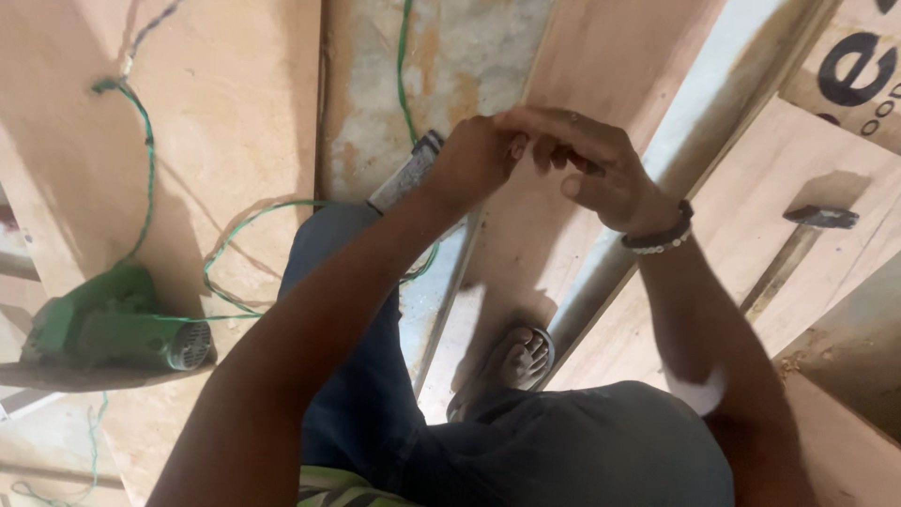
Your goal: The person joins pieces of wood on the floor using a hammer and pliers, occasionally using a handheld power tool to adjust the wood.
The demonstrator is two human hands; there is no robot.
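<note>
Pinching something too small to identify, my left hand is closed, fingertips meeting my right hand, which curls half-shut; contents cannot be told. Both hover above the plywood strip, beyond my sandalled foot; its long axis runs foot-to-hands. The hammer lies well right of the strip.

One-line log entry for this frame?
left hand: touching right | right hand: fingers pinched | power tool: idle | hammer: on plywood

A woodworking shop: plywood sheets cover the floor, with a green power tool and hammer.
</note>
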